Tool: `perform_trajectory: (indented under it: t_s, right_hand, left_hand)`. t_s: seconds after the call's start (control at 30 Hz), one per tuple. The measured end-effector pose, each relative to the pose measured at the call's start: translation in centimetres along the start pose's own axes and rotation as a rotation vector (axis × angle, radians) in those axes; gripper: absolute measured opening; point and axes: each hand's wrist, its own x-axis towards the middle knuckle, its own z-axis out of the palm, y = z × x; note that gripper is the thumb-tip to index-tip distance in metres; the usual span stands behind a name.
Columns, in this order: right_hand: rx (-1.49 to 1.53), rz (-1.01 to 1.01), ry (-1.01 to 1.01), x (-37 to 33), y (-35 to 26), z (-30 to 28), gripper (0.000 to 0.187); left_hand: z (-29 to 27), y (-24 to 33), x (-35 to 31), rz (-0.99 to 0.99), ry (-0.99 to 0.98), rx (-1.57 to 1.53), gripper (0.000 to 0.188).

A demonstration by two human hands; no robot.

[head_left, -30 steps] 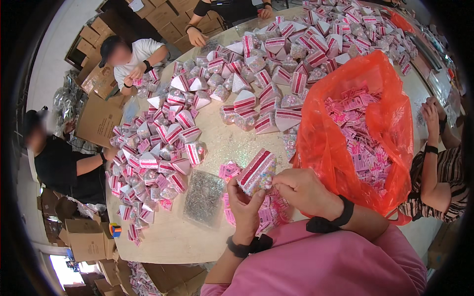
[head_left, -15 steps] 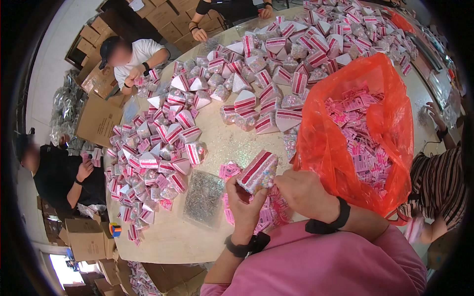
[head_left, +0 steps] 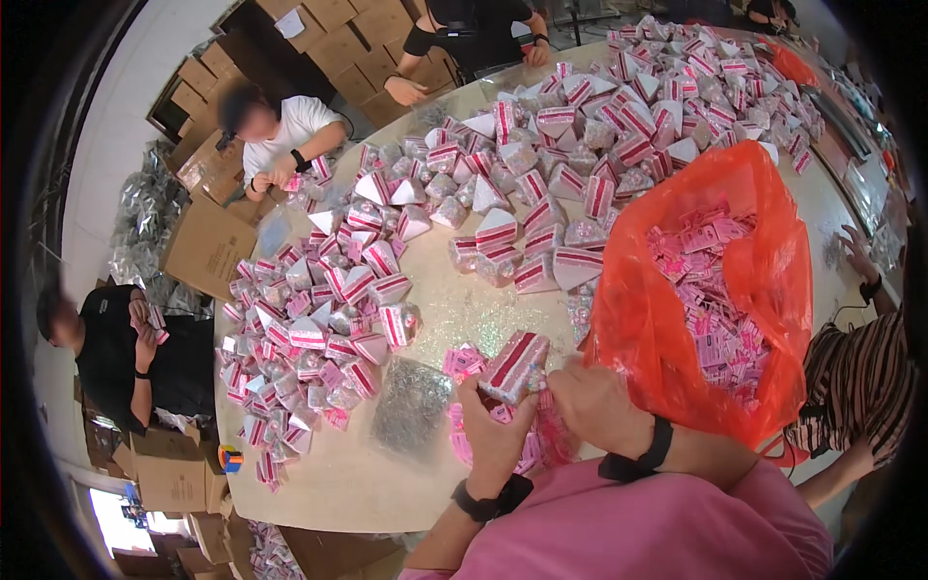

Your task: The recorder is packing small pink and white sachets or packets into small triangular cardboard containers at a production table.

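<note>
My left hand [head_left: 491,440] is closed around a wedge-shaped fake cake slice [head_left: 515,365], with white glittery sides and dark pink bands. The slice is tilted, its banded side facing up. Close to its right end is my right hand [head_left: 604,404], its fingers curled together; whatever they pinch is hidden. Under and around my hands lie pink printed tags [head_left: 464,361]. Just left of them rests a clear plastic bag [head_left: 411,404] full of thin, greyish metal pieces, too small to make out.
A red plastic bag [head_left: 623,290] stands open to the right, holding many pink tags [head_left: 715,280]. Heaps of similar cake slices [head_left: 309,333] cover the table's left and far parts. Several people work around the table. Cardboard boxes [head_left: 208,246] stand beyond it.
The view has shifted, so the table sits lower in it. The cake slice has turned in my left hand, showing more of its banded side. My right hand stays beside it.
</note>
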Motion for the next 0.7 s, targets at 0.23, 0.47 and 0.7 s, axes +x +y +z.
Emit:
perform_trajectory:
  t_s: [0.23,0.47,0.7]
  right_hand:
    - [0.682,0.53,-0.222,0.3,0.7,0.1,0.014]
    - [0.029,0.016,-0.104,-0.7,1.5,1.3,0.007]
    - [0.437,0.325,-0.239,0.2,1.2,0.4,0.006]
  left_hand:
    - [-0.1,-1.3,0.0,0.064,0.012,0.052,0.061]
    - [-0.2,-2.2,0.3,0.081,0.02,0.13,0.06]
    - [-0.4,-2.2,-0.1,-0.012,0.006,0.089,0.06]
